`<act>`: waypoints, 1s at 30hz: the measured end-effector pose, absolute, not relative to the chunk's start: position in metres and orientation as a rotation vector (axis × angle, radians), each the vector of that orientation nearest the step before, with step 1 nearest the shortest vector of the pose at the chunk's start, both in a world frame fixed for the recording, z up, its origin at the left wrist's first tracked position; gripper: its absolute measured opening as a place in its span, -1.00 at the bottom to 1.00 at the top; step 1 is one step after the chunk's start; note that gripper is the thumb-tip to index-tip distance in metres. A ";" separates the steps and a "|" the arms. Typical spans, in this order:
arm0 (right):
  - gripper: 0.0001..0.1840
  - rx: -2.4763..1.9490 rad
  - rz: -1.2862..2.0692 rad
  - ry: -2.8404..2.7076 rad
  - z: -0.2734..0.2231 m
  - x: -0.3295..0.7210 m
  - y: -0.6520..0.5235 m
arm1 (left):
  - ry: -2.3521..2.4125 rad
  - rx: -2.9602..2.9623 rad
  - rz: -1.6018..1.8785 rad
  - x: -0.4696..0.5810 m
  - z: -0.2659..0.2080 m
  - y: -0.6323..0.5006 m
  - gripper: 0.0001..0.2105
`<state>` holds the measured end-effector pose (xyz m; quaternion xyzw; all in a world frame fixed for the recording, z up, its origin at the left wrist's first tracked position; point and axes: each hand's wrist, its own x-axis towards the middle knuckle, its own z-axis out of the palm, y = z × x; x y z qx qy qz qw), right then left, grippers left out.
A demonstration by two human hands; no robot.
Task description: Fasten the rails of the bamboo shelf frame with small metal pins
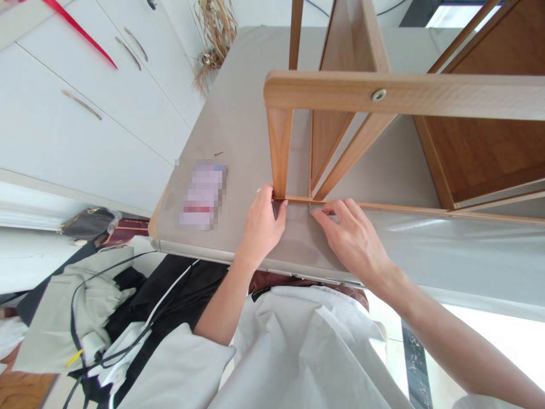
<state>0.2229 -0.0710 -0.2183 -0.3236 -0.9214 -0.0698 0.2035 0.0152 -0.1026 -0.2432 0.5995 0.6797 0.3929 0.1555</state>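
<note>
A wooden shelf frame (pixel 409 94) stands on the grey-covered table, with a round metal bolt head (pixel 378 95) set in its top rail. My left hand (pixel 263 224) is closed around the frame's lower left corner, thumb and fingers on either side of the upright's foot. Just to the right, my right hand (pixel 355 236) pinches a small metal piece against the bottom rail (pixel 383 206); it looks like a hex key, mostly covered by my fingers. A small loose screw (pixel 218 153) lies on the table to the left.
A phone-like flat object (pixel 203 196), blurred out, lies on the table (pixel 238 96) at left. Dried stalks (pixel 215 34) are beyond the far left corner. White cabinets (pixel 85 96) line the left side. Cables (pixel 140 335) and clothes (pixel 80 307) are heaped below the table's left end.
</note>
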 end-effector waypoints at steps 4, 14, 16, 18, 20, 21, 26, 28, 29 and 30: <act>-0.63 -0.903 -0.229 -2.602 -0.214 0.219 -0.073 | 1.948 1.713 1.125 0.015 -0.243 -0.103 -0.82; -0.75 -0.933 -0.238 -2.516 -0.224 0.223 -0.074 | 1.941 1.700 1.109 0.014 -0.240 -0.102 -0.84; -0.75 -0.931 -0.229 -2.510 -0.225 0.224 -0.075 | 1.936 1.703 1.119 0.014 -0.240 -0.102 -0.84; -0.75 -0.929 -0.230 -2.508 -0.225 0.224 -0.076 | 1.931 1.705 1.122 0.014 -0.240 -0.102 -0.83; -0.73 -0.933 -0.228 -2.505 -0.225 0.224 -0.076 | 1.934 1.701 1.121 0.013 -0.241 -0.102 -0.83; -0.71 -0.938 -0.225 -2.505 -0.226 0.224 -0.076 | 1.934 1.698 1.120 0.013 -0.241 -0.102 -0.83; -0.69 -0.930 -0.214 -2.504 -0.227 0.223 -0.078 | 1.921 1.701 1.137 0.014 -0.242 -0.102 -0.84; -0.70 -0.925 -0.215 -2.509 -0.226 0.224 -0.080 | 1.926 1.702 1.142 0.014 -0.242 -0.102 -0.84; -0.70 -0.926 -0.203 -2.521 -0.225 0.225 -0.081 | 1.932 1.704 1.137 0.014 -0.242 -0.102 -0.84; -0.69 -0.927 -0.182 -2.536 -0.224 0.226 -0.082 | 1.938 1.706 1.130 0.014 -0.242 -0.102 -0.83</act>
